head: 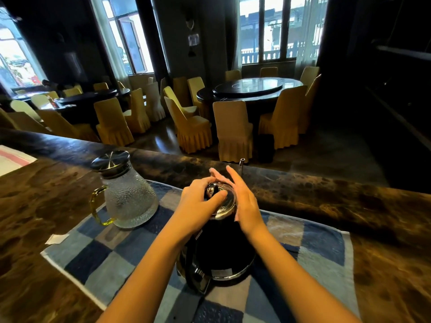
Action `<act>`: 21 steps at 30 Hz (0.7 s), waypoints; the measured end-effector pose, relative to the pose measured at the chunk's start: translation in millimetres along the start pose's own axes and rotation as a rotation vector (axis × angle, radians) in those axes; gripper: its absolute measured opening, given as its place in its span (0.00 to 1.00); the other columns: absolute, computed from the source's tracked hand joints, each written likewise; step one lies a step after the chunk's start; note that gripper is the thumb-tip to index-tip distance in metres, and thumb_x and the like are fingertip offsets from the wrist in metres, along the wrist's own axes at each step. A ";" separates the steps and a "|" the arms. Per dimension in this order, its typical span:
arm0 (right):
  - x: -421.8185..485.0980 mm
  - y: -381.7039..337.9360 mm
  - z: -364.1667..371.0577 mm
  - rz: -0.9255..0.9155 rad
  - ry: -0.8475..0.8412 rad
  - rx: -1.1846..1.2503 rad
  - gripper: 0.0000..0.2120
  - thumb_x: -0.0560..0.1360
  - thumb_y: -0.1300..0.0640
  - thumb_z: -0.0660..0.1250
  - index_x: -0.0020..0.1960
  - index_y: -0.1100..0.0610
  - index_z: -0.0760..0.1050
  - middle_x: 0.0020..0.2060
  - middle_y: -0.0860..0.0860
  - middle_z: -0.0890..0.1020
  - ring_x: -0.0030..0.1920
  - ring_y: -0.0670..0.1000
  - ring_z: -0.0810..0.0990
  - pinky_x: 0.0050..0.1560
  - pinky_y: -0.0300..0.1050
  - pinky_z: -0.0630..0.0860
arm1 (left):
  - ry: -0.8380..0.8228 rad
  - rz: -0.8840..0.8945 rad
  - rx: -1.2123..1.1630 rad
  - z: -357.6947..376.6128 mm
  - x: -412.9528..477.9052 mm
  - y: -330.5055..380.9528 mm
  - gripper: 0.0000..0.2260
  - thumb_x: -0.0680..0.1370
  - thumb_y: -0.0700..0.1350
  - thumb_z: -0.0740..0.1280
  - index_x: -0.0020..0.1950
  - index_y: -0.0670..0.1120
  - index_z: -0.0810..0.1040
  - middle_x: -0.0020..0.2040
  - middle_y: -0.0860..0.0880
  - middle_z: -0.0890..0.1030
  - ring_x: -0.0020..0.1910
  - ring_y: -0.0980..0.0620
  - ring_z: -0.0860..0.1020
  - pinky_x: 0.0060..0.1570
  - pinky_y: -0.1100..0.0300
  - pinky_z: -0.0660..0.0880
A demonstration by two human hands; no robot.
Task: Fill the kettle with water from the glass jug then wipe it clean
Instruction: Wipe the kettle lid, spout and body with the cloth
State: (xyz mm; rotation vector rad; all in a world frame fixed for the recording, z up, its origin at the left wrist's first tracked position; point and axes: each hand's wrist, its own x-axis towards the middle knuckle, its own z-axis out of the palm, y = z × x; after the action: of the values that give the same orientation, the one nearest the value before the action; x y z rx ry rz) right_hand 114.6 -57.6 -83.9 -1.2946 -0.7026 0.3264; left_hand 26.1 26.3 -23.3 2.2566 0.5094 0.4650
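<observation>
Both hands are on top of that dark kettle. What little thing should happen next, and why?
Probably lift the lid off the kettle. The left hand is gripping the lid and the right hand rests against its side, so the kettle looks closed. The glass jug stands capped beside it; nothing can be poured until the kettle is open.

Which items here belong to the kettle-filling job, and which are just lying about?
Job items:
kettle
kettle lid, under both hands: left hand, right hand
glass jug
checked cloth

Lying about:
paper scrap
striped cloth
</observation>
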 end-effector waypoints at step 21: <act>-43.0 32.4 14.3 0.205 0.510 -0.096 0.15 0.79 0.49 0.56 0.54 0.48 0.81 0.53 0.52 0.84 0.59 0.54 0.80 0.60 0.52 0.76 | -0.556 0.130 -0.005 -37.4 17.5 -13.5 0.28 0.76 0.48 0.66 0.72 0.44 0.59 0.66 0.48 0.67 0.61 0.53 0.69 0.58 0.65 0.69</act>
State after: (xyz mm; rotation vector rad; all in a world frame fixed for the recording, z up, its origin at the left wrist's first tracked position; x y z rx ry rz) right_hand 78.3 -63.4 -125.8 -1.4691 -0.1550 0.1162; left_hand 20.5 65.9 -6.3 2.2913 0.0754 -0.1083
